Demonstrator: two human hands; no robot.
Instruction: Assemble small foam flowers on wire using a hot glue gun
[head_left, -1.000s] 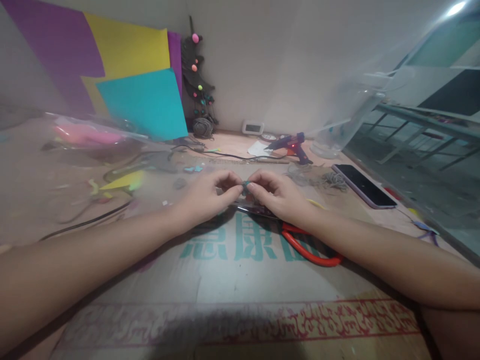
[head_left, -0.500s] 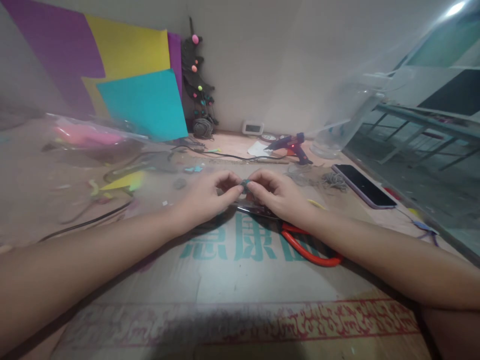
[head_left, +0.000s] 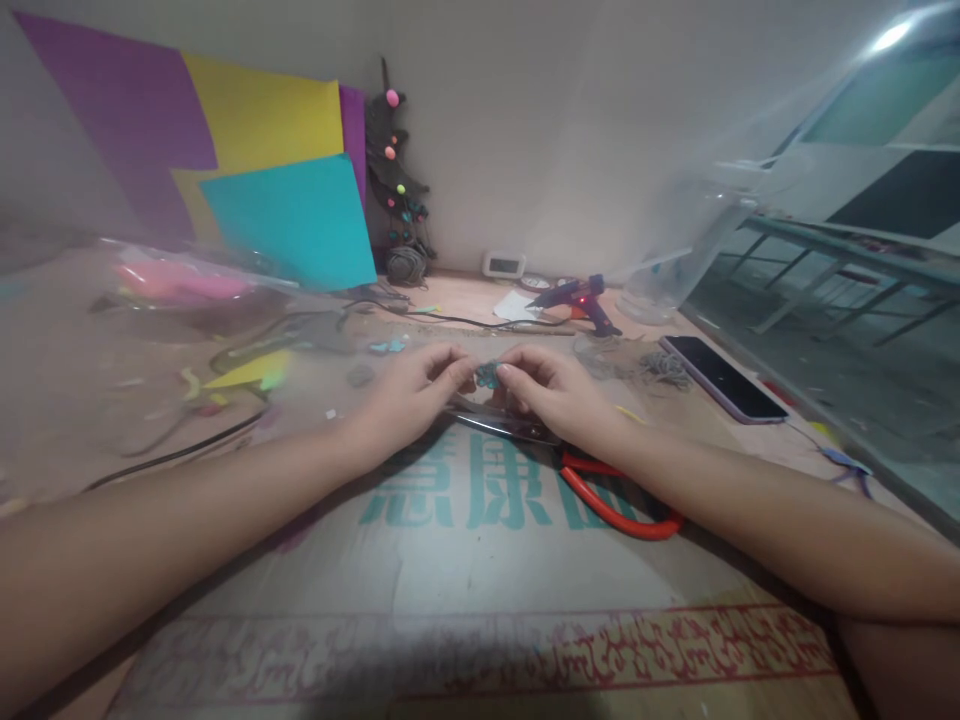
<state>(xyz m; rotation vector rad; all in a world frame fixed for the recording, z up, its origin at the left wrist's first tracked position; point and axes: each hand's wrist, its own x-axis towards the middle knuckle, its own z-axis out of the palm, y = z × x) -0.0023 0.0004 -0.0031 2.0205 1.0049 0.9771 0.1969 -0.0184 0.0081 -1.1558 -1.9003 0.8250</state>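
Observation:
Both my hands meet over the middle of the cardboard sheet (head_left: pixel 480 560). My left hand (head_left: pixel 409 395) and my right hand (head_left: pixel 551 390) each pinch a small teal piece (head_left: pixel 486 375) between fingertips, just above the board. The fingers of both hands are curled closed. Under my right wrist lie scissors (head_left: pixel 600 490) with red handles, their blades pointing left beneath my hands.
A hot glue gun (head_left: pixel 574 297) with a red light and a phone (head_left: pixel 712 378) lie at the right. Coloured paper sheets (head_left: pixel 289 215) lean on the wall at the back left, beside a dark decorated tree shape (head_left: pixel 394 180). Cables and paper scraps litter the left.
My hands have lifted slightly and the teal piece shows more clearly between the fingertips; the view has tilted a little. The scissors' blades are more exposed.

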